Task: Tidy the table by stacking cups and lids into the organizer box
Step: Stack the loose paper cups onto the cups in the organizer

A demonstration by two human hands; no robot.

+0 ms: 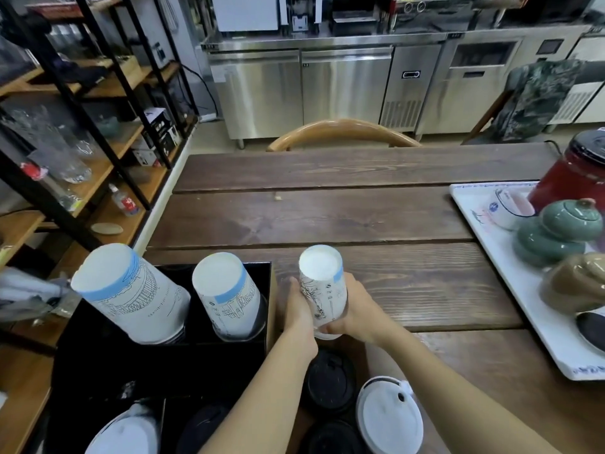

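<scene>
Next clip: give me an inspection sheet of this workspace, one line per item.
Surface: dark wooden plank table.
Job's things: black organizer box holds two inverted white paper cup stacks; a third stack is held beside it; black lids and white lid lie near.
Clutter: white tray with green ceramic jar.
Hands: left hand and right hand clasp the third stack.
Cables: nothing seen on the table.
Surroundings: steel counters, wooden shelving.

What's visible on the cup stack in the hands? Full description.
The cup stack is white paper cups nested upside down, the flat base of the top cup facing the camera, a light blue band near that end and dark line drawings down the side. It stands roughly upright over the wooden table, right of the black organizer box. The left hand and right hand clasp its lower part from either side.
</scene>
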